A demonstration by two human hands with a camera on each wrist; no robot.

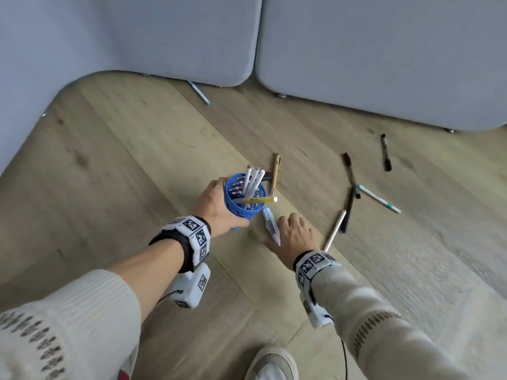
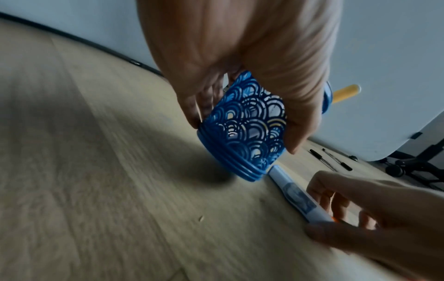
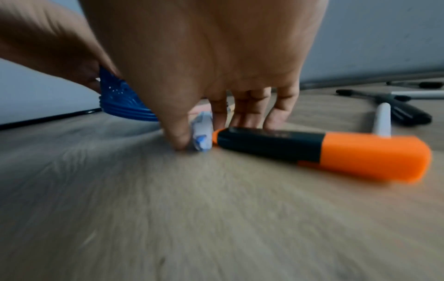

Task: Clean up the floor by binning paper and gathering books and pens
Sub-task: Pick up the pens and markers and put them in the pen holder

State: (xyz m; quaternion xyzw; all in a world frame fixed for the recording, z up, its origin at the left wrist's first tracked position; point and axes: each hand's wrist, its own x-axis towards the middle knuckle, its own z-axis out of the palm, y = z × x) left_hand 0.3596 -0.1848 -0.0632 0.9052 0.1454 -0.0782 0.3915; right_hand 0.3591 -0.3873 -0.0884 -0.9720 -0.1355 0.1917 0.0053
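Pale wood-plank floor (image 1: 137, 160). Left hand (image 1: 216, 207) grips blue openwork plastic pen cup (image 1: 245, 198), tilted, base touching floor. At its 5 o'clock, right hand (image 1: 292, 235) pinches white blue-labelled marker (image 1: 270, 226) lying on floor. Orange-capped black highlighter (image 3: 324, 152) beside fingertips.

Sleeves: cream ribbed knit sweater sleeves (image 1: 389, 333) with dark patterned bands | Left wrist: black fabric strap (image 1: 183, 250) carrying white block with black square fiducial markers (image 1: 196, 237), white camera housing (image 1: 192, 289) below | Right wrist: matching white marker block (image 1: 312, 266), thin black cable (image 1: 344, 355) | Footwear: beige shoe (image 1: 274, 363)
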